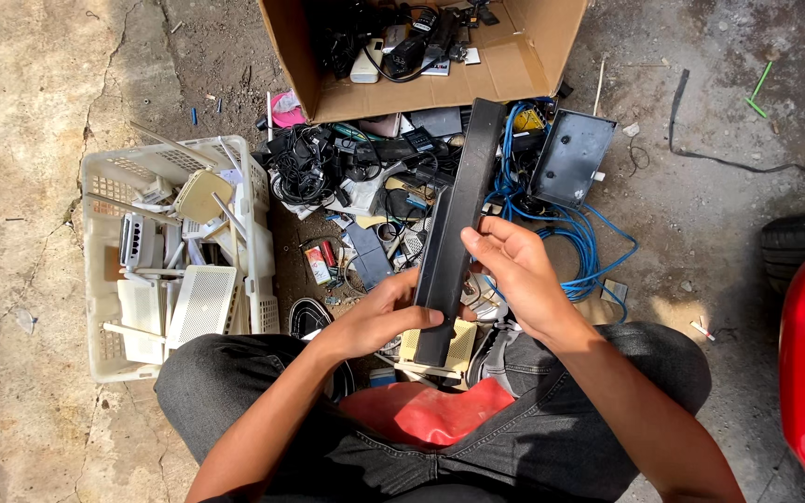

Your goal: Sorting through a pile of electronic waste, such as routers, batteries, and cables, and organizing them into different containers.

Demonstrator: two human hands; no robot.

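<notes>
- Cracked concrete ground (20, 112) in bright sun holds a heap of old electronics in front of a seated person in dark jeans.
- Both hands hold a long black bar (457, 224), a flat, narrow, matte slab with squared ends, tilted so its far end points toward the cardboard box (524, 65).
- Left hand (382, 317) grips the bar near its lower end, thumb laid across the front face.
- Right hand (514, 270) clasps the bar's middle from the right side, fingers curled over its edge.
- Bar hangs above the clutter, touching only the hands.
- White plastic basket (100, 279) on the left holds pale routers with antennas.
- Blue cable (584, 242) coils beside a dark metal box (570, 156).
- Black cords (305, 168) lie tangled below the cardboard box.
</notes>
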